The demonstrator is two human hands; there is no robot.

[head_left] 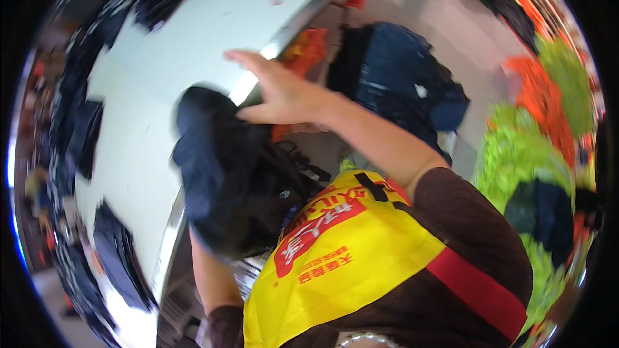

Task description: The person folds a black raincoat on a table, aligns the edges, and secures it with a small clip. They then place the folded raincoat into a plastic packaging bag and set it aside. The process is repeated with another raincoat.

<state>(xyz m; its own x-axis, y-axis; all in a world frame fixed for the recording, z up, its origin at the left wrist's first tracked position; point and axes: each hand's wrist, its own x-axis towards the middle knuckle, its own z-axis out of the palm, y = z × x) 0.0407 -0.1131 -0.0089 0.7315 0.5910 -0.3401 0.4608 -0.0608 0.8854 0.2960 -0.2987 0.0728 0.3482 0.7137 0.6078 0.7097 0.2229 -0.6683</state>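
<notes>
A dark navy or black cloth garment (pixel 225 167) hangs bunched in front of my apron, over the near edge of the white table. My left forearm (pixel 213 274) rises from below and passes behind this garment, so the left hand and its fingers are hidden. Beside the garment's upper right edge, my right hand (pixel 280 93) is raised with thumb and fingers apart, and nothing shows in it. Its thumb is close to the cloth; whether they touch I cannot tell. Motion blurs the garment's outline.
Dark folded garments (pixel 119 251) lie along the far side of the white table (pixel 148 109). Right of the table, a dark plastic-looking bundle (pixel 406 71) sits on the floor near orange cloth (pixel 303 55). Lime-yellow garments (pixel 516 154) are heaped at the far right.
</notes>
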